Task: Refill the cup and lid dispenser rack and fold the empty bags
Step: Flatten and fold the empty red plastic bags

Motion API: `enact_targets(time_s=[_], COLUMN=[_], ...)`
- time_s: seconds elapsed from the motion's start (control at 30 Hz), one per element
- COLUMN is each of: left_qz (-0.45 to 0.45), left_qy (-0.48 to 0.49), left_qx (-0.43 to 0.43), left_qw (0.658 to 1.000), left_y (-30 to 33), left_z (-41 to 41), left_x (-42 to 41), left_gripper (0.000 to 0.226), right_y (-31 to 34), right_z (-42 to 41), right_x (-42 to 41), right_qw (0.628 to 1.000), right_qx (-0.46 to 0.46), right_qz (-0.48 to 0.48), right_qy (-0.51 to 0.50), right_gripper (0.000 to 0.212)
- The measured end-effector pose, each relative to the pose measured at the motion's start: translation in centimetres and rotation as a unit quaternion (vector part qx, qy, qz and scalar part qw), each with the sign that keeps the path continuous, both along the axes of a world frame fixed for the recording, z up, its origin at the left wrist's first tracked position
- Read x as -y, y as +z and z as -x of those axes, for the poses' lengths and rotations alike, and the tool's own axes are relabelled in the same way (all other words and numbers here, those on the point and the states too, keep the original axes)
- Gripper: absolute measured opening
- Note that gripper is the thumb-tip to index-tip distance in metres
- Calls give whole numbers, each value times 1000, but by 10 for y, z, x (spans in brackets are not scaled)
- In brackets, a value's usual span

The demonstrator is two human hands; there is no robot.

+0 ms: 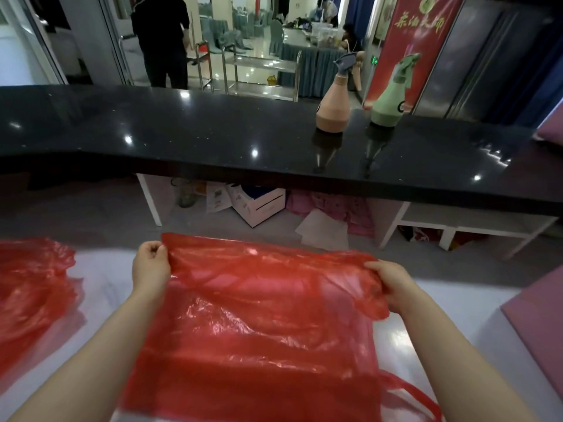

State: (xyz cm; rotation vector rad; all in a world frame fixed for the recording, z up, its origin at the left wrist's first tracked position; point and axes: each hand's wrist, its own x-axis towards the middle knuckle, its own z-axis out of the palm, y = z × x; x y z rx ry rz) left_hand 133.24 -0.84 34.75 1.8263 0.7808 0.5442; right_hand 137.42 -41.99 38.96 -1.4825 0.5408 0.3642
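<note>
A red translucent plastic bag lies spread across the white counter in front of me. My left hand pinches its far left corner. My right hand grips the bunched far right edge of the same bag. The far edge is lifted slightly off the counter between both hands. One bag handle trails at the lower right. A second red plastic bag lies crumpled on the counter at the left. No cup or lid rack is in view.
A black glossy bar top runs across beyond the counter, carrying a pink spray bottle and a green spray bottle. Boxes and papers sit under it. A pink board lies at the right. A person stands behind.
</note>
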Motion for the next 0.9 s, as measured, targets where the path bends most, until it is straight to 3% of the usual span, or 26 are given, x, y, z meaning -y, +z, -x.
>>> enact_targets(time_s=[0.17, 0.23, 0.43, 0.57, 0.63, 0.77, 0.83, 0.9], left_qz=[-18, -35, -39, -19, -20, -9, 9, 22], left_qy=[103, 91, 51, 50, 56, 71, 67, 60], left_qx=[-4, -11, 16, 25, 18, 7, 12, 19], left_qw=[994, 995, 998, 998, 998, 997, 998, 998], left_y=[7, 7, 7, 6, 6, 6, 6, 5], left_z=[-2, -2, -1, 2, 6, 11, 12, 11], left_x=[-19, -27, -14, -16, -21, -23, -19, -15], left_gripper=[26, 26, 16, 18, 24, 32, 31, 28], right_y=[1, -3, -7, -6, -11, -23, -28, -29], right_z=[4, 9, 13, 15, 18, 27, 30, 28], right_x=[21, 29, 8, -1, 7, 12, 3, -2], right_qw=[988, 981, 994, 985, 985, 985, 973, 970], right_qx=[14, 5, -1, 84, 115, 127, 132, 139], right_qz=[-71, -115, -106, -149, -127, 70, 148, 183], right_qy=[-133, -158, 19, -8, -8, 94, 122, 82], right_gripper=[11, 22, 68, 51, 30, 47, 38, 23])
